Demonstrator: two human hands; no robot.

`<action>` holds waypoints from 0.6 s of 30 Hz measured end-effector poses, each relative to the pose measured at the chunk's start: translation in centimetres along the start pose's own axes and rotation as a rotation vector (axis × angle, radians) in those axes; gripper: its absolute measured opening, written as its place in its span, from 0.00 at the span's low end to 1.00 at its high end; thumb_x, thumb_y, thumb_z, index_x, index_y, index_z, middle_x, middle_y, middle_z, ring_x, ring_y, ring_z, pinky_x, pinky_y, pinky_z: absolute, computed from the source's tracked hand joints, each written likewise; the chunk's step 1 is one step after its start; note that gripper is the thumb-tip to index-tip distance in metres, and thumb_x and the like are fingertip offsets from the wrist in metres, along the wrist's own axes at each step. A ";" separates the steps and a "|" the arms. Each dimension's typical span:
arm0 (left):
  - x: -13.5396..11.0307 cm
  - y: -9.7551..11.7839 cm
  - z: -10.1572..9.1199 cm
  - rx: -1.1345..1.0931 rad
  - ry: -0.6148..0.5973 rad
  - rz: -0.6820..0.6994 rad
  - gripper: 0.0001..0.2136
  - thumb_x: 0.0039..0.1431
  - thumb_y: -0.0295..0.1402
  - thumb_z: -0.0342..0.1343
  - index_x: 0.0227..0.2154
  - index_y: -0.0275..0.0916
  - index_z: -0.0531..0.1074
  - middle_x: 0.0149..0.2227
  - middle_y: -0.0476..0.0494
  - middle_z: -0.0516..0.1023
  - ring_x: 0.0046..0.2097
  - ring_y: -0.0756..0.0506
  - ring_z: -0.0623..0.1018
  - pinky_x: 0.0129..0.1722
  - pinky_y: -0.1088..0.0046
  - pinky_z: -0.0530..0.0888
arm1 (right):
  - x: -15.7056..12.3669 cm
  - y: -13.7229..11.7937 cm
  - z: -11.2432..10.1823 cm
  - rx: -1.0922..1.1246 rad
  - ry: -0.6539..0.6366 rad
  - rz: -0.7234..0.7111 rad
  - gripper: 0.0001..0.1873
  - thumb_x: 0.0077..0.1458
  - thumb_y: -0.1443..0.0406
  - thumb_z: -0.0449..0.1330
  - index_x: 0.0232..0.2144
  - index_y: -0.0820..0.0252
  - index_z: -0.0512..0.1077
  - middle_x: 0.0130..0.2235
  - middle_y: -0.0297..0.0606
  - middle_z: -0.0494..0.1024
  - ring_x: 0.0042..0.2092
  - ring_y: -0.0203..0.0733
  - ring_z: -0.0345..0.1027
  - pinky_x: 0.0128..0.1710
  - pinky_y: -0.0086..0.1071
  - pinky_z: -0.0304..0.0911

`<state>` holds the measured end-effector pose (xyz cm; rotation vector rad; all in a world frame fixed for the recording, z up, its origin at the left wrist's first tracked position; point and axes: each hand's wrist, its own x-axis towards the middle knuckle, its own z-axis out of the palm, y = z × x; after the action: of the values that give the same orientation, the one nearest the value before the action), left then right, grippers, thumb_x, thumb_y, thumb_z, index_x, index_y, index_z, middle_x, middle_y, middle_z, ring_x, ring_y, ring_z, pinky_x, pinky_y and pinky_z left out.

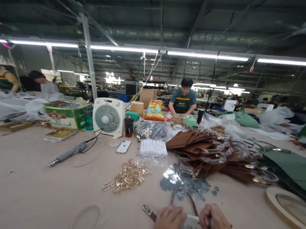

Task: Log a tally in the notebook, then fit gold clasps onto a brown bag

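Observation:
At the bottom of the head view my left hand (168,224) is closed over a brown strap and a pale piece (192,220). The end of the brown strap (152,215), with a gold metal fitting, sticks out to its left. My right hand (215,221) is close beside it, fingers pinched together at the pale piece; what lies between them is hidden. Behind both hands rises a thin brown loop (192,202). Just beyond it lies a heap of small grey metal plates (183,184). Further left is a pile of gold-coloured metal fittings (128,177).
Brown bag pieces (200,146) are stacked to the right, near green material (301,171) and a tape roll (271,196). An electric screwdriver (69,152), box fan (108,117), phone (123,146) and clear ring (85,223) lie leftward. A co-worker (182,98) stands across the table.

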<state>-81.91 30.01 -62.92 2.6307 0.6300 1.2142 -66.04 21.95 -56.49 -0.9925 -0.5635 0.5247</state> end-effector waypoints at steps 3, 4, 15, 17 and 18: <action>1.1 3.1 -3.2 -0.077 -0.066 -0.146 0.21 0.65 0.39 0.60 0.60 0.48 0.74 0.60 0.40 0.80 0.59 0.34 0.77 0.63 0.47 0.73 | -0.8 0.1 0.5 -0.096 -0.027 -0.103 0.30 0.64 0.44 0.62 0.21 0.58 0.66 0.20 0.29 0.62 0.18 0.33 0.54 0.16 0.25 0.50; 1.6 3.8 -3.8 -0.104 -0.104 -0.169 0.21 0.65 0.37 0.59 0.60 0.47 0.74 0.60 0.40 0.79 0.60 0.34 0.77 0.63 0.46 0.72 | -0.7 0.1 0.5 -0.097 -0.035 -0.123 0.29 0.65 0.45 0.61 0.22 0.58 0.67 0.20 0.28 0.62 0.18 0.32 0.54 0.16 0.25 0.50; 3.6 5.1 -4.0 -0.169 -0.262 -0.239 0.19 0.64 0.31 0.60 0.58 0.45 0.74 0.59 0.44 0.79 0.62 0.37 0.73 0.66 0.50 0.67 | -0.9 0.5 -0.3 -0.082 0.042 -0.241 0.24 0.70 0.49 0.57 0.27 0.59 0.69 0.23 0.29 0.65 0.22 0.34 0.61 0.21 0.26 0.57; 3.8 5.3 -4.0 -0.167 -0.274 -0.269 0.18 0.63 0.31 0.61 0.55 0.46 0.74 0.57 0.45 0.80 0.61 0.37 0.73 0.64 0.52 0.67 | -0.9 0.6 -0.2 -0.078 0.042 -0.243 0.24 0.70 0.49 0.56 0.27 0.58 0.70 0.22 0.29 0.64 0.22 0.33 0.59 0.20 0.26 0.55; 3.9 5.5 -4.0 -0.163 -0.285 -0.288 0.17 0.63 0.32 0.61 0.54 0.46 0.74 0.56 0.45 0.80 0.60 0.37 0.73 0.63 0.53 0.68 | -0.9 0.6 -0.2 -0.075 0.041 -0.241 0.24 0.70 0.49 0.56 0.28 0.58 0.70 0.22 0.28 0.64 0.21 0.33 0.59 0.20 0.26 0.54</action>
<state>-81.05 26.80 -55.85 2.4097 0.7843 0.7584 -66.65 21.55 -57.27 -0.9887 -0.6597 0.2703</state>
